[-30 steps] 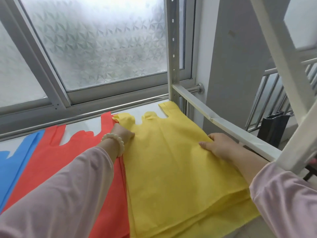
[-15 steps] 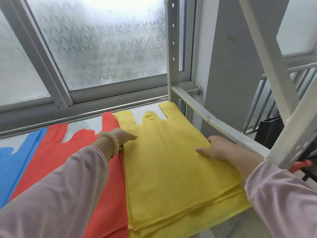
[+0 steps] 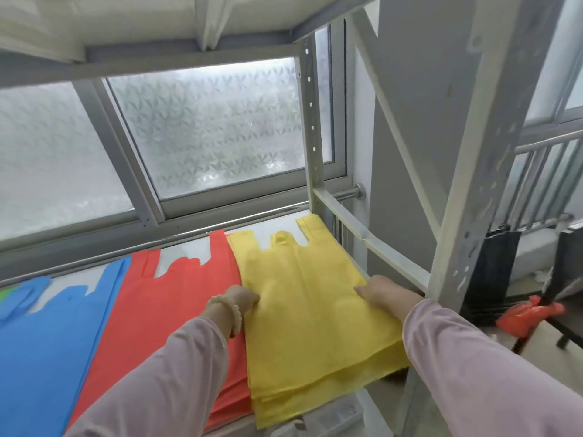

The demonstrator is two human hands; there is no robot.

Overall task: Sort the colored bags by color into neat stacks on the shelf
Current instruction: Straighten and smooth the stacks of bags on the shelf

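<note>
A: Where's the yellow bag stack [image 3: 310, 313]?
B: Right end of shelf [image 3: 266, 223], lengthwise toward the window [image 3: 205, 130], between 2 hands: right hand [image 3: 382, 294] flat on 1 edge, left hand [image 3: 241, 299] bent-fingered against the other, grip unclear.

Above the yellow stack [image 3: 315, 316] the way in from the front is open, capped by the upper shelf board [image 3: 142, 23]. Just right of the stack runs the side rail [image 3: 378, 247], with the rear post [image 3: 310, 127] behind it and the front post [image 3: 473, 200] near the stack's front corner. The red stack [image 3: 176, 298] touches the yellow stack's left edge. Behind its handles, bare shelf [image 3: 268, 223] reaches the window rail [image 3: 157, 243].
</note>
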